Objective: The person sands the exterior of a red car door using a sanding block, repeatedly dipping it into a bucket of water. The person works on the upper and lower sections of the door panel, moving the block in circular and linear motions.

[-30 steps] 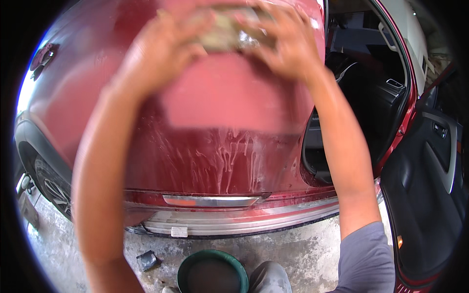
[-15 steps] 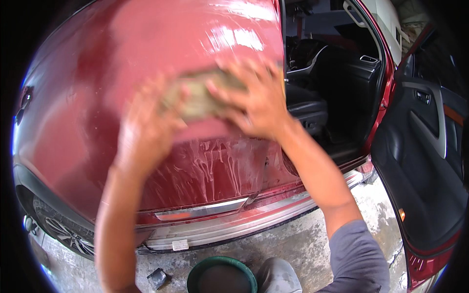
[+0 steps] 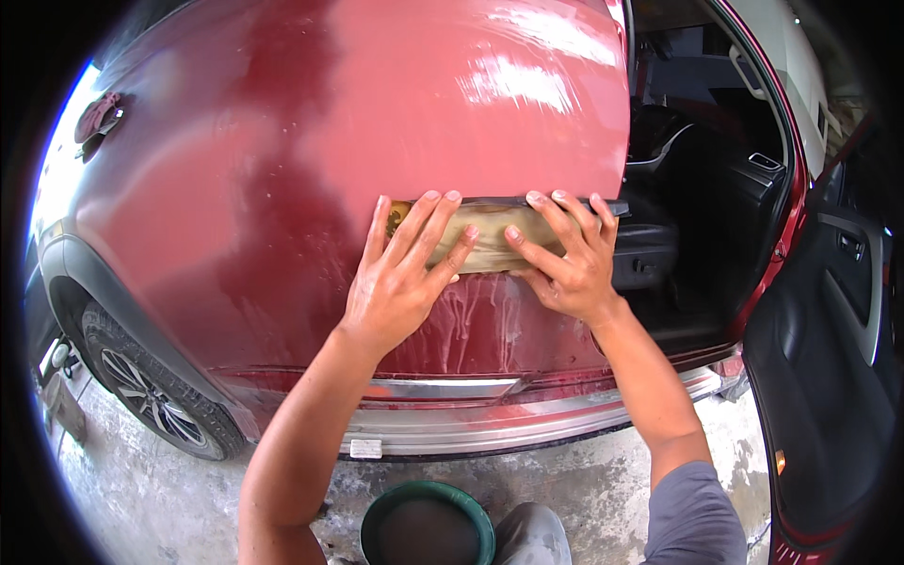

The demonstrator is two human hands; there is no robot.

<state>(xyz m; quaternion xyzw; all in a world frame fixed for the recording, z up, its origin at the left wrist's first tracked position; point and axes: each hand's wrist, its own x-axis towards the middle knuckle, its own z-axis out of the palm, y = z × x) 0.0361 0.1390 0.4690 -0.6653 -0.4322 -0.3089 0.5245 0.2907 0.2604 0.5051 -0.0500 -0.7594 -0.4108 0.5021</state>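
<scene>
A red car panel (image 3: 452,132) bears pale pink patches. Right of the panel, a door (image 3: 829,348) stands open; at the panel's lower left sits a wheel (image 3: 155,395). Against the panel's lower half is a long yellowish block (image 3: 494,240), gripped by left hand (image 3: 395,282) and right hand (image 3: 579,273), fingers splayed. Below the panel lies a small white piece (image 3: 365,449).

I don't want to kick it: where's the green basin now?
In the head view, the green basin is near bottom centre, just left of the person's knee and below the silver side step.
</scene>
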